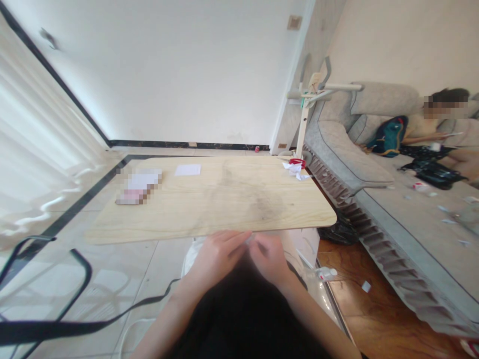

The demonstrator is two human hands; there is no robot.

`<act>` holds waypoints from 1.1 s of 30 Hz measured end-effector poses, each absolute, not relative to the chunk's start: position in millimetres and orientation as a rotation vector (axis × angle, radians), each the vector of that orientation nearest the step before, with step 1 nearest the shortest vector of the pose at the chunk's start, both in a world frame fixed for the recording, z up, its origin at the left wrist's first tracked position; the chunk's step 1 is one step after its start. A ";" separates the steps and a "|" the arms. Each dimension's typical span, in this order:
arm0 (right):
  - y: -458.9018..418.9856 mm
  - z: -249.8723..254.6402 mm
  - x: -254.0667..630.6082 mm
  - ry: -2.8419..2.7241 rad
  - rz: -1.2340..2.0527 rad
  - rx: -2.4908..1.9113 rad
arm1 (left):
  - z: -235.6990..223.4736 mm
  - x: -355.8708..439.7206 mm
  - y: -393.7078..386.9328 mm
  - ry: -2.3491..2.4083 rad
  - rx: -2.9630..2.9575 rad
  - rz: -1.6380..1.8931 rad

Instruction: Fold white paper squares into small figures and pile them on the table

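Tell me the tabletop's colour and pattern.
Pale wood-grain tabletop with grey smudges, seen in the head view.

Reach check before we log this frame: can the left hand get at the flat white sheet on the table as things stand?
Probably yes, with a stretch: the left hand is by the near edge of the table, the white sheet towards the far edge, with nothing standing between.

Teal backpack [390, 136] on grey sofa [404, 214]
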State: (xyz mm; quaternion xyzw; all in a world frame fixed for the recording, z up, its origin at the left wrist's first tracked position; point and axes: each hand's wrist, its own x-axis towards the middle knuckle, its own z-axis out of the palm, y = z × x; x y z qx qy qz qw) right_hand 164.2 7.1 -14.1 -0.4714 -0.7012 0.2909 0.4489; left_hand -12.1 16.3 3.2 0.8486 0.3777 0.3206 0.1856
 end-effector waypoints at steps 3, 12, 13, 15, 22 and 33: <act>6.4 -12.4 163.9 -1.767 0.710 -1.178 | 4.0 -12.5 14.3 1.127 2.265 0.861; 4.5 -12.9 163.5 -1.495 0.896 -1.059 | -1.0 -10.8 15.4 1.177 1.759 0.906; 4.7 -13.3 163.4 -1.440 0.944 -1.034 | -0.6 -10.3 15.8 1.151 1.707 0.914; 5.3 -13.9 163.1 -1.366 1.033 -0.987 | 0.9 -9.4 16.0 1.102 1.622 0.922; 7.0 -13.6 162.4 -1.303 1.128 -0.974 | 1.4 -7.8 17.1 1.052 1.559 0.905; 6.7 -9.7 160.8 -1.354 1.031 -1.078 | 0.8 -6.7 15.5 1.016 1.567 0.901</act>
